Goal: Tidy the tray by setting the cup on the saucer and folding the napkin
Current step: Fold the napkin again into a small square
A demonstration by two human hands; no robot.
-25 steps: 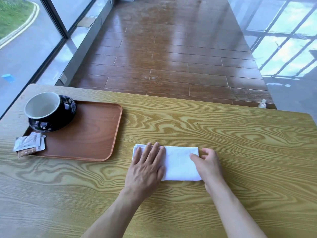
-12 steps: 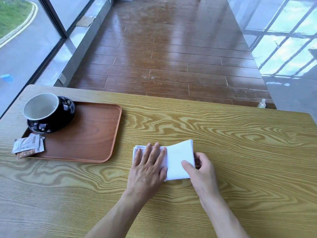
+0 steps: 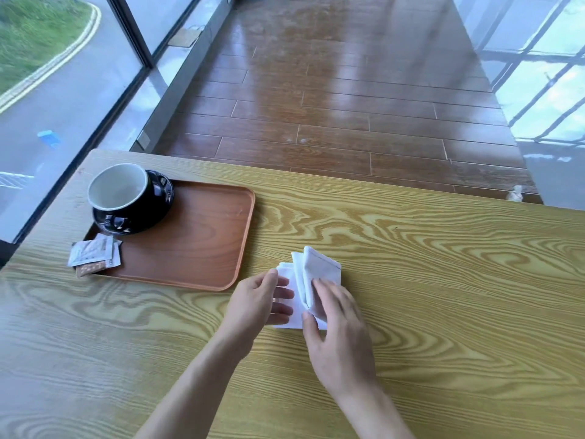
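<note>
A white napkin (image 3: 319, 267) lies on the wooden table just right of the tray, its right half raised and swung over toward the left. My right hand (image 3: 335, 331) grips that raised half between thumb and fingers. My left hand (image 3: 258, 304) rests at the napkin's left edge, fingers apart and touching the lower layer. A black cup with a white inside (image 3: 122, 190) stands on a black saucer (image 3: 160, 201) in the far left corner of the brown tray (image 3: 202, 242).
Several sugar packets (image 3: 93, 258) lie over the tray's near left rim. The table's far edge runs behind the tray, with wooden floor beyond. A glass wall stands at the left, close to the table's left end.
My right hand has lifted the napkin's right half and carried it leftward over the rest. My left hand has slid off the top of the napkin to its left edge.
</note>
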